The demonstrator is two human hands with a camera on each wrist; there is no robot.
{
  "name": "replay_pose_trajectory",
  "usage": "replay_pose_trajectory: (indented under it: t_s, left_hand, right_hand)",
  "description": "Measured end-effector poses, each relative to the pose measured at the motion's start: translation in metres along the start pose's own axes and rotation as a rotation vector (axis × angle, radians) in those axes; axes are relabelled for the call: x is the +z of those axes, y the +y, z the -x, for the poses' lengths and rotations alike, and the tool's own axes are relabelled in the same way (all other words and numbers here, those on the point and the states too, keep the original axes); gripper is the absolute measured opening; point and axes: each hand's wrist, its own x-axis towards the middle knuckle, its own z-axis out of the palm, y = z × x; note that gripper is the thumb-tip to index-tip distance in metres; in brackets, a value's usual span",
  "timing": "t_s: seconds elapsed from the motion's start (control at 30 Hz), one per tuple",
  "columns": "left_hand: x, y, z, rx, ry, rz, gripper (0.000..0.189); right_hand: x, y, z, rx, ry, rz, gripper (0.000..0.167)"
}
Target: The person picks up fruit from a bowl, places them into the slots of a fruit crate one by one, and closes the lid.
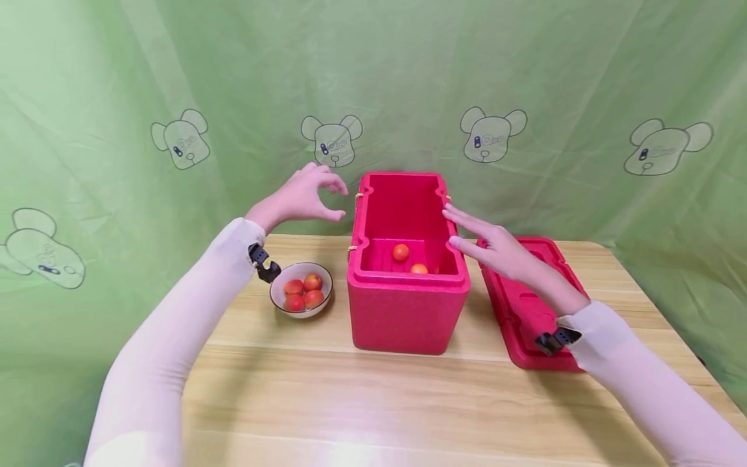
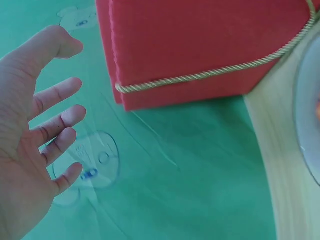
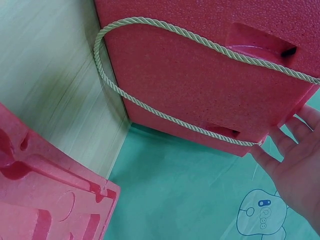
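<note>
A deep red foam box (image 1: pixel 403 318) stands uncovered on the table, with orange round fruits (image 1: pixel 400 252) on its floor. To the left of the box my left hand (image 1: pixel 306 193) hangs in the air, its fingers loosely bent, apart from the box and holding nothing. The left wrist view shows this hand (image 2: pixel 35 120) beside the box's side and its rope (image 2: pixel 200 76). My right hand (image 1: pixel 496 246) is at the box's right rim, fingers extended and seemingly touching it. In the right wrist view its fingertips are by the box edge and rope handle (image 3: pixel 170 118).
A white bowl (image 1: pixel 279 305) with a dark rim, left of the box, holds several red-orange fruits (image 1: pixel 312 299). The red foam lid (image 1: pixel 528 305) lies to the box's right on the wooden table (image 1: pixel 344 402). A green curtain (image 1: pixel 403 78) with bear-head drawings hangs behind.
</note>
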Motion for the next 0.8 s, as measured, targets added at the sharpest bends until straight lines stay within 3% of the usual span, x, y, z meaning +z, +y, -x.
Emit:
replay_pose_trajectory:
  t_s: [0.4,0.8]
  left_hand:
    - [0.02,-0.029,0.047,-0.016,-0.007,0.002,0.041]
    - [0.045,-0.057,0.087,-0.087,-0.107,0.002,0.037]
  right_hand:
    - [0.001,0.001,0.0,-0.022,0.007,-0.015,0.064]
    - [0.001,0.001,0.001,-0.023,0.011,-0.011,0.063]
